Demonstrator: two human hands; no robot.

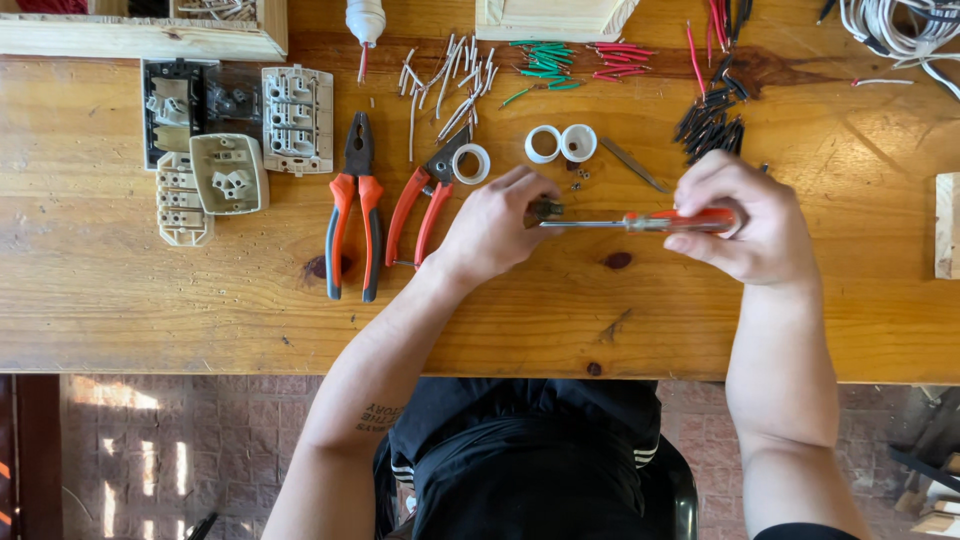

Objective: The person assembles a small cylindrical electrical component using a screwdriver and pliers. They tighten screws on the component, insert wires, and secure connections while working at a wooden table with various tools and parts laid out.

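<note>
My left hand [495, 225] pinches a small dark metal fitting [545, 210] just above the wooden table [150, 300]. My right hand [745, 220] grips the red handle of a screwdriver [640, 222], which lies level, its metal shaft pointing left with the tip at the fitting. Two white plastic rings [560, 143] and a few tiny screws [580, 177] lie just beyond my left hand. A third white ring [471, 163] sits beside them to the left.
Orange-handled pliers [355, 205] and cutters [425, 200] lie left of my hands. Cream socket parts [230, 135] sit at the far left. Cut wire pieces in white [445, 85], green [545, 60], red [620, 60] and black [710, 120] lie at the back. A metal strip [635, 165] lies near the rings.
</note>
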